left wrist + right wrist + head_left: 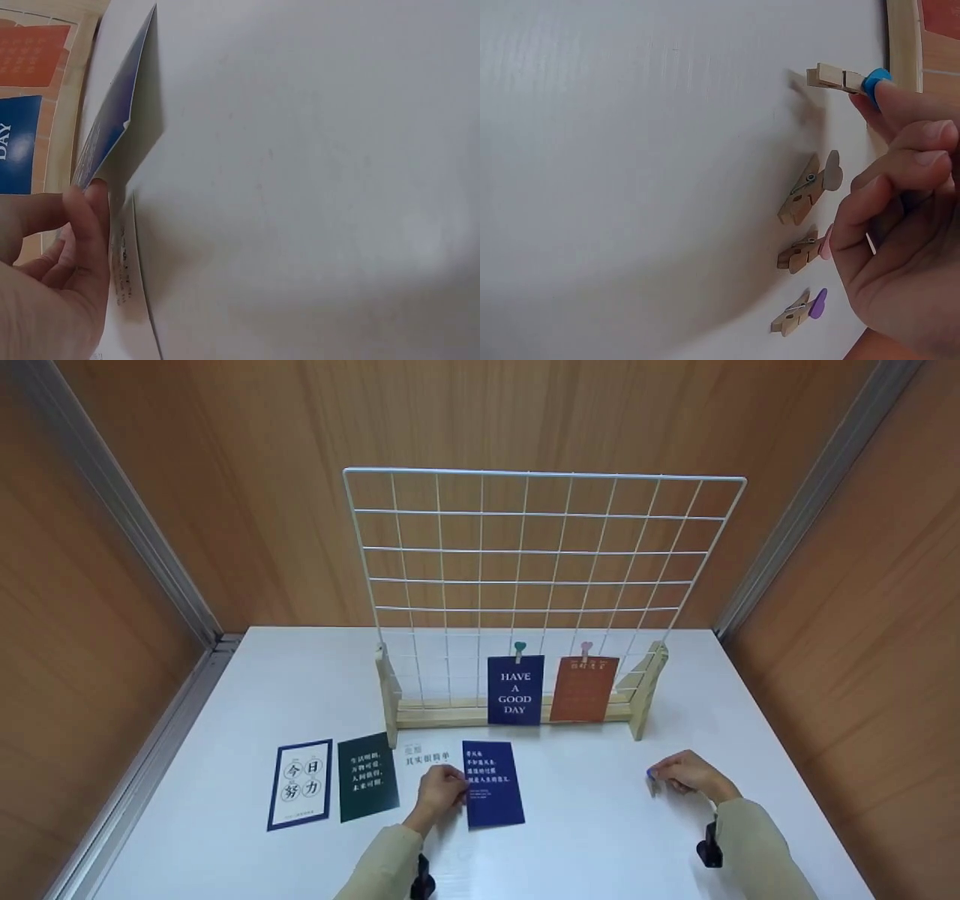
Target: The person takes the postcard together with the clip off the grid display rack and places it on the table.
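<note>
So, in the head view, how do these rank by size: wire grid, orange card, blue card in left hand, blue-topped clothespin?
Largest: wire grid
Next: orange card, held blue card (unsure which; blue is nearer camera)
Smallest: blue-topped clothespin

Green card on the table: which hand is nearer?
Left. The left hand, pinching a blue card, is just right of the green card; the right hand, holding a blue-topped clothespin, is much farther right.

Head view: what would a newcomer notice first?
Probably the white wire grid at centre, with a HAVE A GOOD DAY card and an orange card clipped low on it. In front, the left hand pinches a blue card; to the right, the right hand holds a blue-topped clothespin.
</note>
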The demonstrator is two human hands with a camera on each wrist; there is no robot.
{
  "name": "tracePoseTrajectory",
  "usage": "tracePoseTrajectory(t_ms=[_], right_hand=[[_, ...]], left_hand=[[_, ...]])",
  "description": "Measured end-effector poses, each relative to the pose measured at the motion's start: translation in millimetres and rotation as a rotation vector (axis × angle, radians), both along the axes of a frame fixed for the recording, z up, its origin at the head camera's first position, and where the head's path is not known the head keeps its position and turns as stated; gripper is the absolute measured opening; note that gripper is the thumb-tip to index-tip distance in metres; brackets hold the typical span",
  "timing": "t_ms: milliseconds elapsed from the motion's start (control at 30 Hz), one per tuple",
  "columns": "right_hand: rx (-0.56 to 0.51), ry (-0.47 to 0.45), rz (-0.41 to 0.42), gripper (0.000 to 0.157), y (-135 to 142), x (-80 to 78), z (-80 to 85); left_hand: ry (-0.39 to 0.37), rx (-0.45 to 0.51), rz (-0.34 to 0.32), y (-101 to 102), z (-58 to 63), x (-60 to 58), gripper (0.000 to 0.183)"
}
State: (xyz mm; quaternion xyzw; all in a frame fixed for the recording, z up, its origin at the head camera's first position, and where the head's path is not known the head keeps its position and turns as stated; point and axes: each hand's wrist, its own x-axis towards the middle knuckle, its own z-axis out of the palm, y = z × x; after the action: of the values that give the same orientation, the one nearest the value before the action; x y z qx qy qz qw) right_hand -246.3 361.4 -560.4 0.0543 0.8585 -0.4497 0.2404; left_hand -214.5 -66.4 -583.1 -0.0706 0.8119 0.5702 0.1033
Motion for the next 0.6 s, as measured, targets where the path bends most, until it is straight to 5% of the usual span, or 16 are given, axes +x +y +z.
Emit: tracePoseTrajectory(t_ms=[267,600], right_hand=[[0.056,-0.052,-0.046,0.022,-1.2,1.5,-1.2],[0.020,-0.011,-0.071,0.023,3.8,3.6,-8.1]], left_hand=[[0.002,-0.074,0.019,1.2,1.1,-0.5,0.005],[0.053,-0.151,0.037,1.1,1.4,1.3,0.005]])
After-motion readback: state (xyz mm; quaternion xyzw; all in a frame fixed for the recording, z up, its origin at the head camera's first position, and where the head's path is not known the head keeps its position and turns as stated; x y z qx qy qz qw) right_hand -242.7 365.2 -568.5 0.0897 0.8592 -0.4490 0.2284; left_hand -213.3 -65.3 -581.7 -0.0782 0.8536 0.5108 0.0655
